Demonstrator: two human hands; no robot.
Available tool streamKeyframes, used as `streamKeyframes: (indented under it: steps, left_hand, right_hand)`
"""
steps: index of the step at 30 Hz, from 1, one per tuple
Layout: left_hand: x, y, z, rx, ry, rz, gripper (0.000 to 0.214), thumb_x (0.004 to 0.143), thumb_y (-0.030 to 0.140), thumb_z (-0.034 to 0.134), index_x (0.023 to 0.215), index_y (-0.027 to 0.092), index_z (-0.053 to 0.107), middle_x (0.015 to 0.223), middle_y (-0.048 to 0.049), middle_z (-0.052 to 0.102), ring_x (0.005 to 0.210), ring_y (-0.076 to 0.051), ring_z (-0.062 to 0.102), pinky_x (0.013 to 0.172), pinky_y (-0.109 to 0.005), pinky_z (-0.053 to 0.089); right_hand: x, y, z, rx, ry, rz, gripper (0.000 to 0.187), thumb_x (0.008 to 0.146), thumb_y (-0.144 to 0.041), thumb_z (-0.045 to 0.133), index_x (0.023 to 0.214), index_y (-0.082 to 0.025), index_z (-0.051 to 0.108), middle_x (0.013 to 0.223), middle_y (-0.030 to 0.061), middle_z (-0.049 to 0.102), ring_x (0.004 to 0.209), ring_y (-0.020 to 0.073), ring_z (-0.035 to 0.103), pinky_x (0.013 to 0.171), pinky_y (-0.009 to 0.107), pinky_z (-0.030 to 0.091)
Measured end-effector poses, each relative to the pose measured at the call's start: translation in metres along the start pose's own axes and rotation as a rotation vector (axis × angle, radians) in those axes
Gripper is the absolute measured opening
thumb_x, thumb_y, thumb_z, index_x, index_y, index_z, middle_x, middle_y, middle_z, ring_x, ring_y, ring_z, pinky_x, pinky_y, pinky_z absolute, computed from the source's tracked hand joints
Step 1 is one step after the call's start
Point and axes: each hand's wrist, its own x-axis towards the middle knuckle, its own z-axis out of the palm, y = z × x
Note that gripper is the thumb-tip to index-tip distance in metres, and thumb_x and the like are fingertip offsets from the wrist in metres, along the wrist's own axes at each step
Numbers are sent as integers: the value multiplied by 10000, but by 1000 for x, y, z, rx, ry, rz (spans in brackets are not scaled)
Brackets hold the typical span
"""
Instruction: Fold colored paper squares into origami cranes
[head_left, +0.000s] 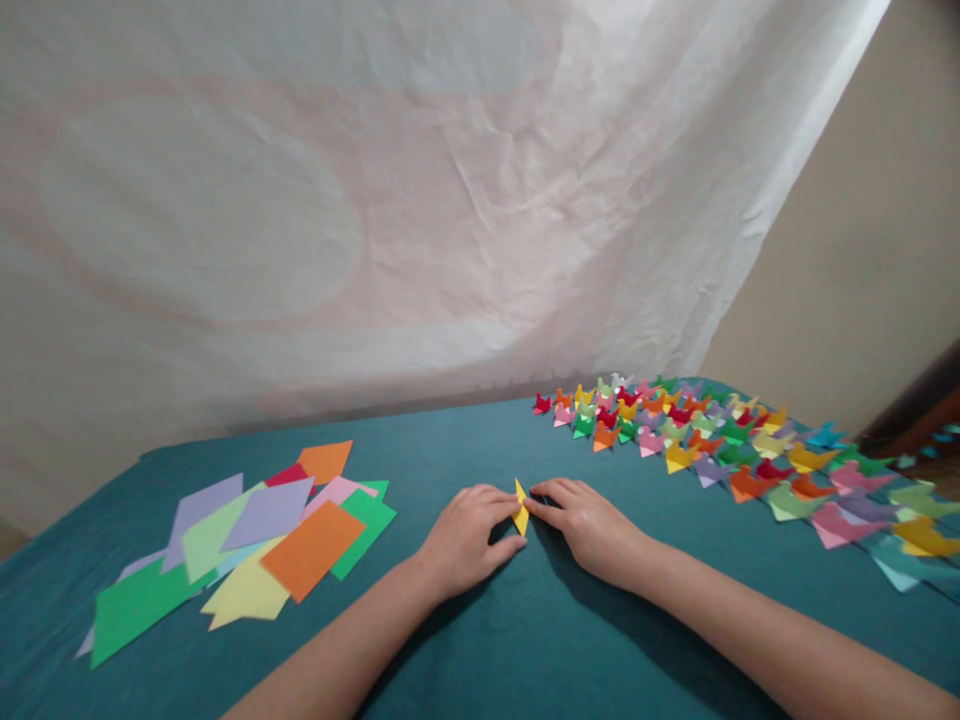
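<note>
A small folded yellow paper piece (pixel 520 507) stands on the teal table cloth (pixel 480 640) between my two hands. My left hand (pixel 466 538) curls round its left side, fingertips and thumb pinching it. My right hand (pixel 585 522) lies on the cloth just right of it, fingertips pressed against the paper's edge. Both forearms reach in from the bottom of the view.
A loose pile of coloured paper sheets (pixel 247 545) lies at the left: orange, green, lilac, yellow, pink. Several rows of small folded paper figures (pixel 720 440) in many colours cover the right side of the table. A creased white sheet (pixel 375 200) hangs behind.
</note>
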Motion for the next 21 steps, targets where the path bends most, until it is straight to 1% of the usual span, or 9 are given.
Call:
streamKeyframes:
  steps: [4, 11, 15, 21]
  left_hand:
    - [1, 0, 0, -5, 17, -29, 328, 823, 354, 619, 1133, 247, 607, 1108, -43, 644, 1041, -222, 548, 916, -364, 405]
    - [2, -4, 3, 23, 51, -44, 245, 865, 389, 560, 1038, 243, 653, 1039, -33, 670, 985, -203, 572, 861, -327, 420]
    - [3, -6, 4, 94, 59, 5, 225, 911, 362, 491, 994, 233, 656, 989, -31, 684, 935, -188, 591, 831, -316, 420]
    - [5, -12, 5, 228, 58, 82, 272, 949, 319, 405, 1005, 204, 645, 920, -66, 685, 903, -193, 603, 817, -326, 425]
  right_hand:
    - [-1, 0, 1, 8, 13, 3, 459, 842, -76, 472, 1272, -227, 525, 1199, 112, 561, 1082, 234, 497, 887, 392, 414]
    - [-3, 2, 5, 25, 48, 0, 445, 856, -83, 465, 1273, -228, 519, 1197, 106, 566, 1087, 224, 490, 895, 387, 405]
    - [-3, 1, 5, 27, 43, 7, 441, 856, -73, 456, 1269, -215, 520, 1200, 108, 563, 1090, 225, 487, 901, 390, 404]
    - [-3, 1, 4, 34, 58, 9, 452, 850, -75, 466, 1273, -228, 515, 1184, 107, 572, 1085, 221, 492, 897, 388, 410]
